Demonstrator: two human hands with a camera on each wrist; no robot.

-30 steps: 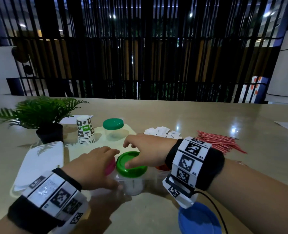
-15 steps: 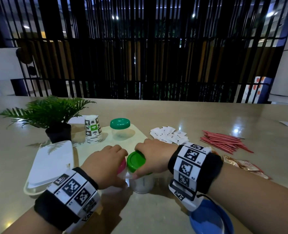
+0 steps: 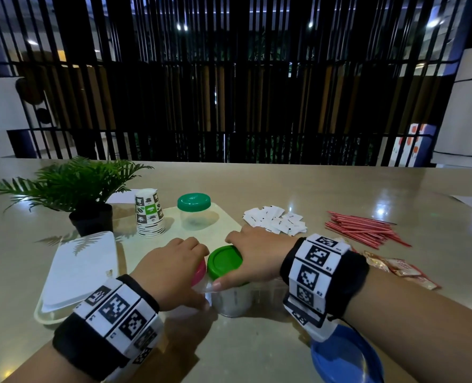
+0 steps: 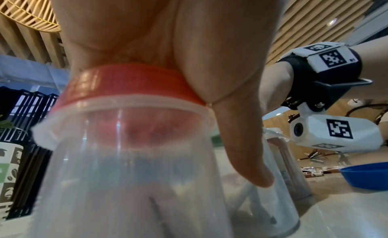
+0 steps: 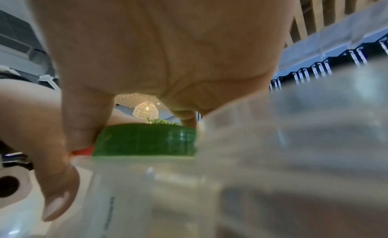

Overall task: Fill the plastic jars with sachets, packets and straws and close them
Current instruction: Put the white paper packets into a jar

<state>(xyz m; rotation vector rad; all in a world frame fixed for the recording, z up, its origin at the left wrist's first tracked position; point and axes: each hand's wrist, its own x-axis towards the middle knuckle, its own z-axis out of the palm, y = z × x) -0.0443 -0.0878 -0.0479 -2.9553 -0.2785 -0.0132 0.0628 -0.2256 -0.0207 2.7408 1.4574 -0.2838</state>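
Head view: clear jar [image 3: 232,301], green lid [image 3: 224,261]

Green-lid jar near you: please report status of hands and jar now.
Right hand grips green lid of near jar. Left hand grips pink-lid jar beside it. Sachets, straws loose on table. Nothing in the way.
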